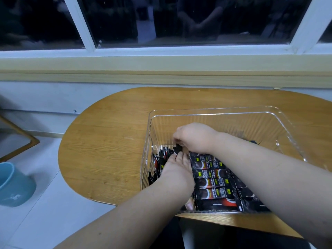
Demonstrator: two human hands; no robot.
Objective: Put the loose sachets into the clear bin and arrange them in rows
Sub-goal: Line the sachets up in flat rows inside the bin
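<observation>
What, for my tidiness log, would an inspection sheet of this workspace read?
Surface: wooden table, rounded at its left end.
Job's things: clear bin on the table; black sachets lie in rows at its near side, others stand on edge by its left wall.
Clutter: nothing seen.
Hands: both inside the bin; left hand lies with straight fingers beside the upright ones; right hand pinches a sachet.
Cables: nothing seen.
Surroundings: dark window behind; blue container on the floor at left.
</observation>
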